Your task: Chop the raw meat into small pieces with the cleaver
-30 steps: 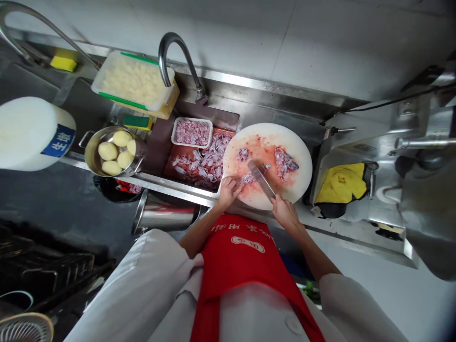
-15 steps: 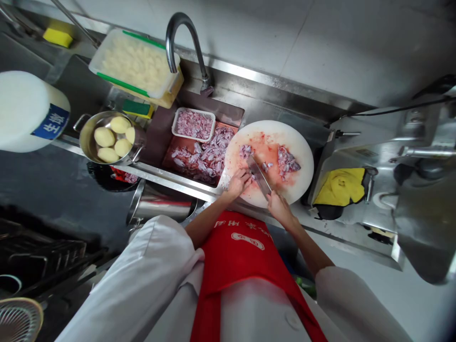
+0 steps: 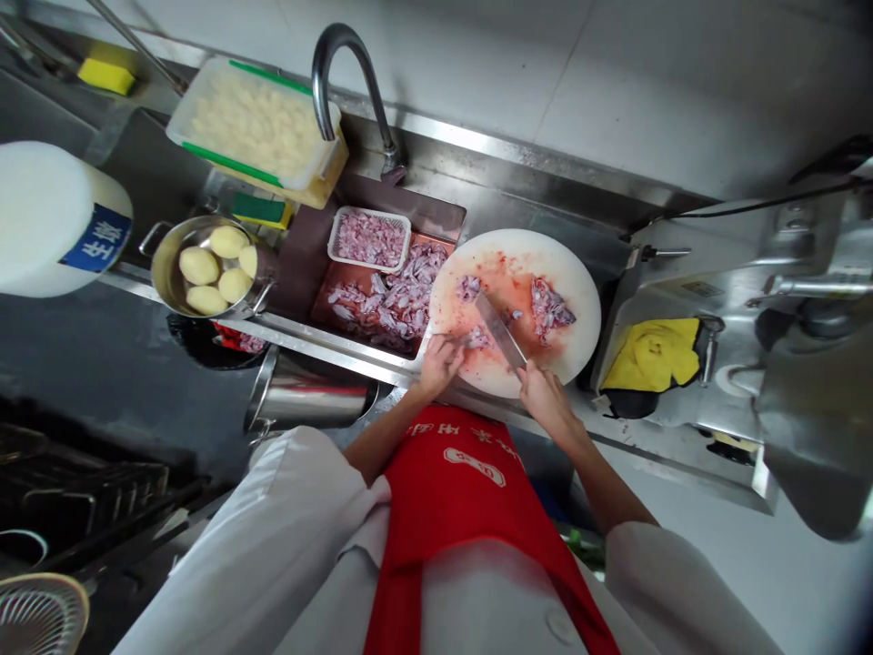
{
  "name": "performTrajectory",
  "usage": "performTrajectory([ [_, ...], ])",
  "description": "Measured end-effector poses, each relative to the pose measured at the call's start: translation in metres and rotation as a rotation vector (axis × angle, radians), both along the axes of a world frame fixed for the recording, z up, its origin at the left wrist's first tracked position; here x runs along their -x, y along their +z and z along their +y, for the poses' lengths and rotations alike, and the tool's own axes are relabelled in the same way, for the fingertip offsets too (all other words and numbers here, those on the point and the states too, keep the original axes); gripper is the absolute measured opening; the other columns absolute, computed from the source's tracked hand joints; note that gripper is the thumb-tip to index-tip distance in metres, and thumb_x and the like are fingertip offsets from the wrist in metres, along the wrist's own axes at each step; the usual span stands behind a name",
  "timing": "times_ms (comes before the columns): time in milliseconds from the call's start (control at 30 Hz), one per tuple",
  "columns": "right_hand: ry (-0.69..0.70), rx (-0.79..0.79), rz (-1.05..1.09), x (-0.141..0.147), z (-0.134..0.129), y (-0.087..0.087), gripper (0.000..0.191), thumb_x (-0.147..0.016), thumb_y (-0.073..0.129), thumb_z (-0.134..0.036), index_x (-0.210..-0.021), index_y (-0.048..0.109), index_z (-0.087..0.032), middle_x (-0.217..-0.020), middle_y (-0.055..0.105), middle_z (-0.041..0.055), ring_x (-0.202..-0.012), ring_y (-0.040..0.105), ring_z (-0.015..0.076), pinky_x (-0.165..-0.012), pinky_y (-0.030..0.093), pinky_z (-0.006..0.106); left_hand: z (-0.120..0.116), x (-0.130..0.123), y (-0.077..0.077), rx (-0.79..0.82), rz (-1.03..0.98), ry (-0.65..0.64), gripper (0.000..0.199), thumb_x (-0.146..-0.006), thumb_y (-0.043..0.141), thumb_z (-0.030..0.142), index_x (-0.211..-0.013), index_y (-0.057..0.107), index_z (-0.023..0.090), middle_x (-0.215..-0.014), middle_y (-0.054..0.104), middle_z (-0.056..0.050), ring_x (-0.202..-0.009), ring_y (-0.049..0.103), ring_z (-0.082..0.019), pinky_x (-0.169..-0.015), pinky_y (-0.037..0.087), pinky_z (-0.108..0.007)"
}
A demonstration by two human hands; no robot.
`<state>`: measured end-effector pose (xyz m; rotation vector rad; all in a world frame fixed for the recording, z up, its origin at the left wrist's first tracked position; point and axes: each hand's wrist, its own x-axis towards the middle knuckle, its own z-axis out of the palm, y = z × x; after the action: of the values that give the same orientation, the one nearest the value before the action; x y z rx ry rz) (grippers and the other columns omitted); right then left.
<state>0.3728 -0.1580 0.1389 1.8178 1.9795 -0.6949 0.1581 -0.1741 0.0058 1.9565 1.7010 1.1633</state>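
A round white cutting board [image 3: 576, 291], stained red, lies in front of me. My right hand [image 3: 544, 396] is closed around the handle of a kitchen knife [image 3: 501, 333], its broad blade angled across the board toward the far left. At the board's near left edge is my left hand [image 3: 442, 362], fingers curled; whether anything is between them is hidden. Just beyond its fingertips are pinkish raw meat pieces [image 3: 477, 337]. A small heap of cut meat [image 3: 468, 288] sits past the knife tip, and a larger, darker clump [image 3: 549, 307] is on the right side.
Left of the board, a sink [image 3: 300, 273] holds loose pinkish pieces [image 3: 388, 305] and a white basket [image 3: 369, 238] of them. Further left are a pot of peeled potatoes [image 3: 199, 266], a lidded tub [image 3: 255, 127] and a faucet [image 3: 351, 45]. A yellow cloth [image 3: 651, 355] lies right.
My left hand has drawn back slightly left and toward me, away from the blade, uncovering meat pieces. My right hand and the knife have shifted a little to the right.
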Motion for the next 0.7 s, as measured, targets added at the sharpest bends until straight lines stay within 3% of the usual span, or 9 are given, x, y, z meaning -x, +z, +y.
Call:
performTrajectory([
  [100, -0.022, -0.098, -0.014, 0.011, -0.01, 0.0, 0.037, -0.108, 0.029, -0.032, -0.124, 0.054, -0.009, -0.099, 0.074, 0.0186, -0.092, 0.072, 0.0266, -0.076, 0.046, 0.03, -0.004, 0.009, 0.0, -0.007, -0.009, 0.097, 0.015, -0.101, 0.055, 0.029, -0.099, 0.067, 0.02, -0.101, 0.065, -0.008, -0.102, 0.06, -0.021, -0.092, 0.053, -0.041],
  [267, 0.029, 0.064, 0.024, 0.043, 0.0, -0.025, 0.031, -0.105, 0.034, -0.019, -0.126, 0.054, -0.007, -0.107, 0.073, 0.0193, -0.102, 0.071, 0.0236, -0.082, 0.048, 0.028, 0.017, -0.002, -0.009, 0.096, 0.11, -0.199, 0.019, -0.1, 0.057, 0.031, -0.109, 0.069, 0.02, -0.112, 0.066, -0.009, -0.112, 0.059, -0.023, -0.097, 0.052, -0.042],
  [333, 0.019, 0.062, 0.048, 0.048, 0.009, -0.029, 0.032, -0.105, 0.034, -0.021, -0.127, 0.054, -0.008, -0.113, 0.072, 0.0205, -0.106, 0.07, 0.0245, -0.085, 0.048, 0.029, 0.025, -0.007, -0.014, 0.112, 0.149, -0.242, 0.017, -0.099, 0.058, 0.029, -0.106, 0.069, 0.019, -0.112, 0.065, -0.009, -0.112, 0.058, -0.024, -0.097, 0.052, -0.042],
  [467, 0.002, 0.069, 0.064, 0.033, 0.003, -0.024, 0.035, -0.106, 0.035, -0.024, -0.133, 0.051, -0.009, -0.118, 0.07, 0.0215, -0.109, 0.069, 0.0257, -0.085, 0.047, 0.03, 0.029, -0.011, -0.02, 0.144, 0.194, -0.223, 0.014, -0.098, 0.058, 0.024, -0.103, 0.07, 0.018, -0.111, 0.065, -0.009, -0.107, 0.058, -0.023, -0.094, 0.052, -0.041],
  [600, -0.044, 0.173, 0.005, 0.007, -0.025, -0.022, 0.034, -0.106, 0.038, -0.026, -0.133, 0.05, -0.009, -0.104, 0.073, 0.0178, -0.099, 0.071, 0.0254, -0.079, 0.046, 0.029, 0.028, -0.012, -0.018, 0.189, 0.222, -0.232, 0.014, -0.096, 0.061, 0.021, -0.107, 0.069, 0.02, -0.116, 0.065, -0.008, -0.109, 0.056, -0.023, -0.097, 0.05, -0.041],
  [700, -0.036, 0.126, 0.008, 0.016, -0.019, -0.028, 0.033, -0.106, 0.036, -0.025, -0.129, 0.053, -0.009, -0.107, 0.073, 0.0193, -0.103, 0.071, 0.0251, -0.081, 0.046, 0.029, 0.027, -0.013, -0.014, 0.221, 0.258, -0.266, 0.014, -0.096, 0.061, 0.021, -0.106, 0.07, 0.021, -0.114, 0.066, -0.008, -0.107, 0.056, -0.024, -0.096, 0.049, -0.041],
])
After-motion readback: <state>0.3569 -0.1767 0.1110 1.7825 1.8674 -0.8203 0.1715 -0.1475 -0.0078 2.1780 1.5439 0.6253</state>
